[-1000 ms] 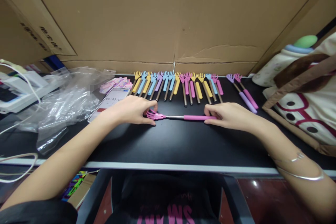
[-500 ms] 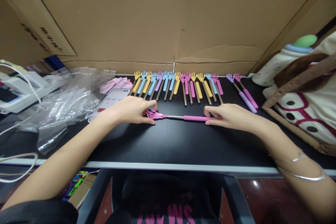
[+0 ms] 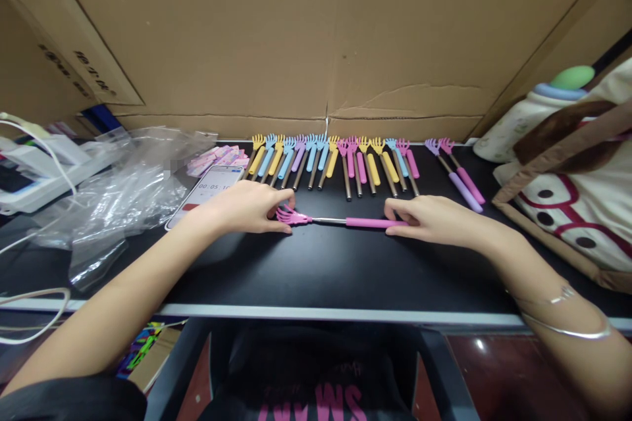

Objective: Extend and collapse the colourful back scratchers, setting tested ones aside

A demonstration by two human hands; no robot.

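Observation:
A pink back scratcher (image 3: pixel 370 222) lies sideways just in front of me, its claw head to the left and its handle to the right, with a bare metal shaft between. My left hand (image 3: pixel 251 206) is closed around the claw end, thumb below and fingers above. At the other end my right hand (image 3: pixel 424 218) pinches the tip of the pink handle. Behind it, a row of back scratchers in yellow, blue, purple and pink, such as this yellow one (image 3: pixel 374 170), lies with claws pointing away. A purple one (image 3: pixel 465 192) and a pink one lie apart at the right.
A phone (image 3: pixel 217 181) showing a timer lies behind my left wrist, beside pink printed cards (image 3: pixel 222 156) and clear plastic bags (image 3: pixel 133 177). A white bottle (image 3: pixel 513 122) and a cloth bag (image 3: pixel 602 191) stand at the right. Cardboard (image 3: pixel 316 33) walls the back.
The timer on the phone has advanced. Both hands and the pink back scratcher stay practically where they were.

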